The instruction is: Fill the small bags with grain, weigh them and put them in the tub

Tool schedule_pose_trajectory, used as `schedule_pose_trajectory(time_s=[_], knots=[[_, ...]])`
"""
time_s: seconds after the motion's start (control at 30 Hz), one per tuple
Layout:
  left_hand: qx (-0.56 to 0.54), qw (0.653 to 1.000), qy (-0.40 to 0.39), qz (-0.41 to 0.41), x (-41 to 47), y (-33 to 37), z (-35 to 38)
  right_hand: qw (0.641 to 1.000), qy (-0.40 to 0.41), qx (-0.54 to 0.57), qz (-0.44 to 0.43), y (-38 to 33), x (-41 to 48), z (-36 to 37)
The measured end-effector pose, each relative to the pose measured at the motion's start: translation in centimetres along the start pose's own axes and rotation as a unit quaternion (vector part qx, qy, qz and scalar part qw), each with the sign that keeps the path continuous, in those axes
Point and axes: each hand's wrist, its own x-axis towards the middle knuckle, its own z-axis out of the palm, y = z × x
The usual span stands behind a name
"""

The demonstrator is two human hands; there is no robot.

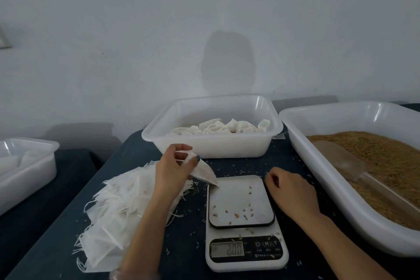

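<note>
My left hand (pixel 175 166) pinches a small white empty bag (pixel 204 173) above the far left corner of the scale (pixel 241 202). A heap of empty bags (pixel 118 200) lies under my left forearm. My right hand (pixel 291 191) hovers just right of the scale's pan with loosely curled fingers and holds nothing. Loose grains dot the pan. Behind the scale stands the white tub (pixel 211 143) with several filled bags in it. At the right, a big white tray (pixel 318 177) holds brown grain (pixel 381 161) and a clear scoop (pixel 350 166).
Another white tub (pixel 27 170) sits at the far left on a separate dark surface. Spilled grains lie scattered over the dark tablecloth (pixel 191 234) around the scale. A pale wall rises close behind the tubs.
</note>
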Motion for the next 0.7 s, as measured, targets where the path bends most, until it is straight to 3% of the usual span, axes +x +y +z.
schedule_pose_trajectory(time_s=[0.17, 0.47, 0.6, 0.7], knots=[[-0.106, 0.994, 0.028, -0.003, -0.1, 0.9, -0.3, 1.000, -0.003, -0.001, 0.002, 0.0, 0.1, 0.1], [-0.196, 0.978, 0.059, 0.045, 3.5, 3.5, -0.2, 1.000, 0.002, -0.001, 0.010, 0.1, 0.7, 0.4], [-0.162, 0.981, 0.086, 0.067, 8.8, 5.6, 0.6, 1.000, 0.007, 0.006, 0.007, 0.3, 0.8, 0.7], [-0.078, 0.994, 0.070, 0.039, 12.7, 6.3, 1.2, 1.000, 0.014, 0.015, 0.004, 0.4, 0.9, 0.7]])
